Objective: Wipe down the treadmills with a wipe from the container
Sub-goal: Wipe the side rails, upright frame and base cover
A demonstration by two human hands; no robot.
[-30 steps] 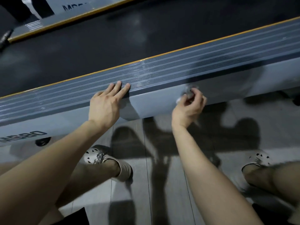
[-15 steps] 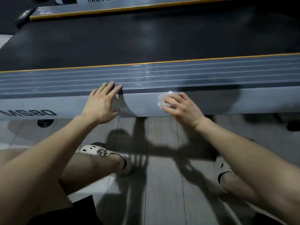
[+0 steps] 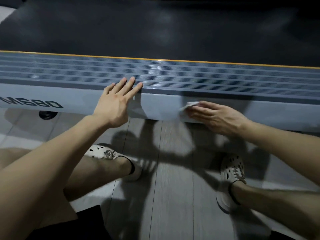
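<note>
A grey treadmill side rail (image 3: 173,75) with ribbed top and an orange stripe runs across the view, its dark belt (image 3: 155,28) behind. My left hand (image 3: 116,103) lies flat and open against the rail's edge, fingers on the ribs. My right hand (image 3: 214,116) presses a white wipe (image 3: 188,106) onto the rail's smooth grey side panel (image 3: 161,108); most of the wipe is hidden under the fingers. No container is in view.
Grey plank floor (image 3: 173,187) lies below the rail. My two feet in pale clogs (image 3: 110,156) (image 3: 232,172) stand on it close to the treadmill. A black wheel or foot (image 3: 47,115) sits under the rail at left.
My right hand with the wipe has turned flat and slid along the side panel. The view has swung level with the rail. My left hand has stayed on the rail.
</note>
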